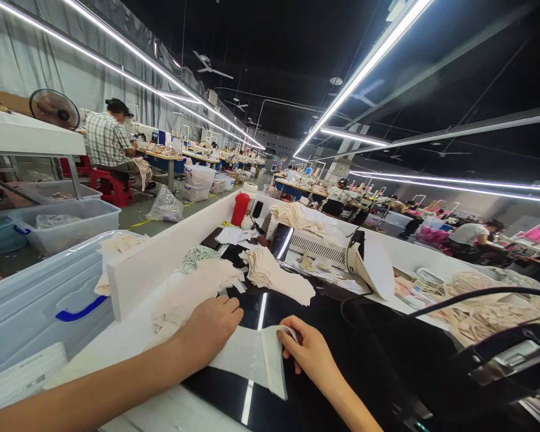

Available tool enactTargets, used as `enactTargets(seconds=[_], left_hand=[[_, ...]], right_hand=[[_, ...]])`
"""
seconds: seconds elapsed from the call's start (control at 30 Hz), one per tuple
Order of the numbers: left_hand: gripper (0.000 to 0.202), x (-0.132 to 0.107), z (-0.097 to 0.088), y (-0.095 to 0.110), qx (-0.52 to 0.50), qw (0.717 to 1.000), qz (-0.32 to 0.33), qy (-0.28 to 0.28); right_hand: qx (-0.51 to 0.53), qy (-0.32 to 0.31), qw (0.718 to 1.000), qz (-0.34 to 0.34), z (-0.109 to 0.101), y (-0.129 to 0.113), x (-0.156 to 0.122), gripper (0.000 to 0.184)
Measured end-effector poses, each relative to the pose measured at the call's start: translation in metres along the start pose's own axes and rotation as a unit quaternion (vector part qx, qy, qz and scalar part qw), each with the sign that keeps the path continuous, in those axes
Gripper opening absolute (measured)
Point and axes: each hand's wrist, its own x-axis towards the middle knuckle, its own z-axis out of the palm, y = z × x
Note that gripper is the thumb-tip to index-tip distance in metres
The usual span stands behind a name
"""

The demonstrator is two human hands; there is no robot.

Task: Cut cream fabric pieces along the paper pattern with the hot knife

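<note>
A pale, translucent fabric piece (245, 354) lies on the glossy black work surface (306, 396), a light strip running along its right end. My right hand (308, 351) pinches the upper right corner between thumb and fingers, and that edge curls up slightly. Over the other end of the piece is my left hand (209, 333), its fingers bent and closed on the cloth; the fingertips are partly hidden. Just beyond my left hand spreads a heap of cream fabric pieces (193, 288). Farther up lies a fanned stack of cream cut pieces (276, 276).
Dark machine parts (508, 360) and a black cable (477, 294) occupy the right side. A low white partition (162, 252) borders the left, with a lidded plastic bin (27, 318) outside it. A red bottle (240, 209) stands at the back. A seated person (108, 138) works far left.
</note>
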Motion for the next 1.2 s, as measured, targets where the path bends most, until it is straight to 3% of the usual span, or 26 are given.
enactTargets(seconds=[0.17, 0.33, 0.67, 0.8, 0.97, 1.2], left_hand=[[0.032, 0.003, -0.005, -0.036, 0.053, 0.994, -0.088, 0.031], [0.054, -0.011, -0.010, -0.073, 0.078, 0.982, -0.170, 0.017], [0.068, -0.008, -0.024, -0.100, 0.105, 0.984, -0.132, -0.049], [0.057, -0.005, -0.032, -0.109, 0.105, 0.985, -0.124, -0.053], [0.038, 0.007, -0.059, -0.117, 0.074, 0.988, -0.125, -0.055], [0.031, 0.052, -0.118, -0.121, 0.049, 0.989, -0.101, -0.099]], right_hand=[[-0.015, 0.025, 1.000, -0.009, 0.004, 0.008, 0.007, 0.031], [-0.015, 0.043, 0.999, -0.028, 0.010, 0.010, 0.005, 0.029], [0.008, 0.061, 0.996, -0.063, 0.016, 0.009, 0.007, 0.018], [0.005, 0.064, 0.995, -0.072, 0.018, 0.011, 0.008, 0.018], [-0.011, 0.063, 0.994, -0.083, 0.019, 0.013, 0.011, 0.018], [-0.023, 0.071, 0.992, -0.102, 0.020, 0.013, 0.011, 0.019]])
